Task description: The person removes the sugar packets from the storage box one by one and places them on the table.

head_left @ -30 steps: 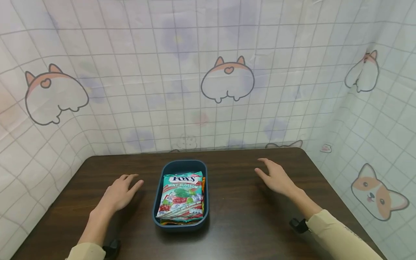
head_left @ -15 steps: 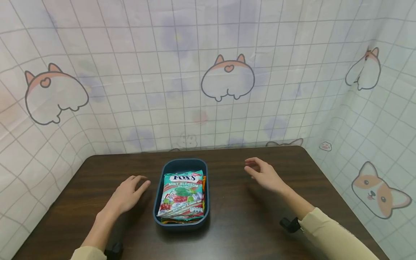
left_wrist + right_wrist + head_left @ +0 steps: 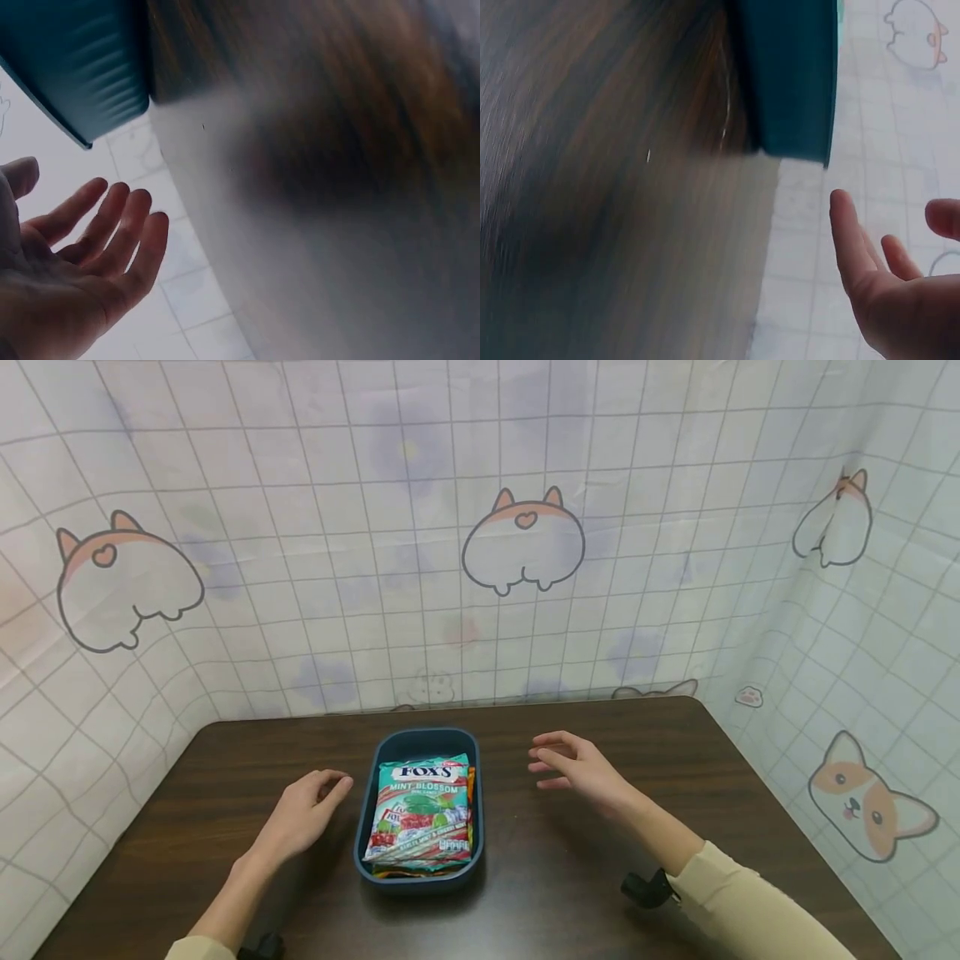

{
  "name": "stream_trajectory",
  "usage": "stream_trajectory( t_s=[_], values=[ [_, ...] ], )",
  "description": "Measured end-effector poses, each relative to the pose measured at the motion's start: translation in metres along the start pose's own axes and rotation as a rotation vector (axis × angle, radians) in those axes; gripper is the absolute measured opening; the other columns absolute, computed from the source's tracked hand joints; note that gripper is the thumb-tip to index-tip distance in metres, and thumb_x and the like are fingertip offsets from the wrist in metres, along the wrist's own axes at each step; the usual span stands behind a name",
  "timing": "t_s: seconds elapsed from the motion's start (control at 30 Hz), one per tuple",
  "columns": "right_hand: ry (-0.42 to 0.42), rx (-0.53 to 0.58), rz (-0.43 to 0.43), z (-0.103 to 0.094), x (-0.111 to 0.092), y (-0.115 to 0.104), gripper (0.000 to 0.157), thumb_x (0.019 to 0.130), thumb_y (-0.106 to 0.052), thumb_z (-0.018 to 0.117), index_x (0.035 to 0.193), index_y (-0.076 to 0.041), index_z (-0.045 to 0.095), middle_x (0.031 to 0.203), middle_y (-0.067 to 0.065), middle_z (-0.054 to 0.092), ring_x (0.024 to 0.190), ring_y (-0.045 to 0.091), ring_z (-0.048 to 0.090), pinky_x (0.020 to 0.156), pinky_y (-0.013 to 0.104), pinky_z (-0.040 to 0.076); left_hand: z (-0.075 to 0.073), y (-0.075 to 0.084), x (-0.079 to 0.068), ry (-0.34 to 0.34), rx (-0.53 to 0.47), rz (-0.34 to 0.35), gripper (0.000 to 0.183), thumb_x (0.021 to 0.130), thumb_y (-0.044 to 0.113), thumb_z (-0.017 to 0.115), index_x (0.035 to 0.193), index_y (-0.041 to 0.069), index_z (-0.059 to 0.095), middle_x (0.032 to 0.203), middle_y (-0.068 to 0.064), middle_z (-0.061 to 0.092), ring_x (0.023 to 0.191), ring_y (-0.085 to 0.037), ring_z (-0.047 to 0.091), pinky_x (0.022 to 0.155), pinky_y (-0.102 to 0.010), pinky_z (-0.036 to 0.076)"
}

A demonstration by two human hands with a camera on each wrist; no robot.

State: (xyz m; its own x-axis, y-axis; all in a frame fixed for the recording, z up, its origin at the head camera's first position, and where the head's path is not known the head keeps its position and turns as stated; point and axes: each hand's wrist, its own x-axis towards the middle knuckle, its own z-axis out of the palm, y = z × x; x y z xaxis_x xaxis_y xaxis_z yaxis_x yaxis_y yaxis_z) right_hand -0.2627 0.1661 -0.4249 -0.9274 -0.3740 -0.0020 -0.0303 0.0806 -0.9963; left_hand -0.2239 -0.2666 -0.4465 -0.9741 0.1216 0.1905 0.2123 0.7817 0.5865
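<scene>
Dark table (image 3: 555, 893), near edge cut off, bearing blue bin (image 3: 420, 885) with green candy packet (image 3: 422, 810) over mostly hidden orange wrapper (image 3: 471, 783); left hand (image 3: 302, 814) at bin's nine o'clock, right hand (image 3: 588, 772) at three, both apart, fingers relaxed.

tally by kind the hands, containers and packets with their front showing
Hands: 2 (left hand, right hand)
Containers: 1 (blue container)
Packets, front showing: 1 (Fox's packet)
Total: 4
Orange edges also show by the packet; what lies beneath is hidden.
</scene>
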Motion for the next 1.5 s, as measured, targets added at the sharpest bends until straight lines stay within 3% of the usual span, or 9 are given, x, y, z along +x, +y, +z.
stream_trajectory(
  t_s=[0.2,0.3,0.6,0.97,1.17,1.5],
  values=[
    [-0.011,0.118,0.019,0.023,0.002,-0.002,0.042,0.108,-0.017,0.055,0.141,0.007,0.045,0.137,0.025,0.056,0.125,0.040,0.059,0.095,0.047,0.054,0.002,0.008,-0.003,-0.081,-0.196,-0.163,0.058,0.107,0.046,0.051,0.139,-0.002,0.056,0.118,-0.019,0.066,0.089,-0.026,0.067,0.080,-0.041,0.057],
    [-0.030,0.157,0.022,0.034,0.001,-0.005,0.042,0.109,-0.017,0.054,0.141,0.007,0.044,0.137,0.025,0.056,0.126,0.041,0.058,0.096,0.046,0.053,0.005,0.011,-0.002,-0.103,-0.260,-0.204,0.056,0.107,0.043,0.053,0.140,-0.003,0.055,0.117,-0.020,0.065,0.086,-0.023,0.067,0.077,-0.038,0.058],
    [-0.116,0.239,0.036,0.064,0.006,-0.019,0.046,0.108,-0.018,0.054,0.144,0.007,0.041,0.144,0.034,0.048,0.131,0.050,0.050,0.097,0.048,0.053,0.009,0.015,-0.001,-0.138,-0.442,-0.233,0.050,0.108,0.029,0.056,0.142,-0.007,0.051,0.120,-0.022,0.060,0.089,-0.026,0.061,0.077,-0.037,0.060],
    [-0.213,0.259,0.087,0.086,0.006,-0.026,0.054,0.108,-0.016,0.055,0.151,0.008,0.034,0.145,0.032,0.049,0.129,0.043,0.055,0.096,0.046,0.053,0.013,0.009,0.004,-0.210,-0.676,-0.264,0.045,0.106,0.020,0.060,0.140,-0.008,0.052,0.121,-0.020,0.064,0.094,-0.027,0.066,0.081,-0.033,0.059],
    [-0.246,0.249,0.091,0.091,0.006,-0.027,0.055,0.108,-0.018,0.054,0.151,0.009,0.033,0.149,0.031,0.044,0.134,0.043,0.050,0.102,0.048,0.049,0.013,0.010,0.007,-0.228,-0.734,-0.307,0.049,0.103,0.018,0.065,0.141,-0.010,0.050,0.120,-0.018,0.066,0.094,-0.023,0.065,0.081,-0.032,0.059],
    [-0.197,0.186,0.127,0.104,0.006,-0.029,0.058,0.107,-0.020,0.058,0.154,0.003,0.032,0.155,0.026,0.035,0.136,0.040,0.047,0.108,0.050,0.043,0.010,0.014,0.006,-0.259,-0.788,-0.336,0.055,0.101,0.013,0.068,0.144,-0.011,0.044,0.119,-0.017,0.064,0.090,-0.021,0.066,0.077,-0.032,0.059]
  ],
)
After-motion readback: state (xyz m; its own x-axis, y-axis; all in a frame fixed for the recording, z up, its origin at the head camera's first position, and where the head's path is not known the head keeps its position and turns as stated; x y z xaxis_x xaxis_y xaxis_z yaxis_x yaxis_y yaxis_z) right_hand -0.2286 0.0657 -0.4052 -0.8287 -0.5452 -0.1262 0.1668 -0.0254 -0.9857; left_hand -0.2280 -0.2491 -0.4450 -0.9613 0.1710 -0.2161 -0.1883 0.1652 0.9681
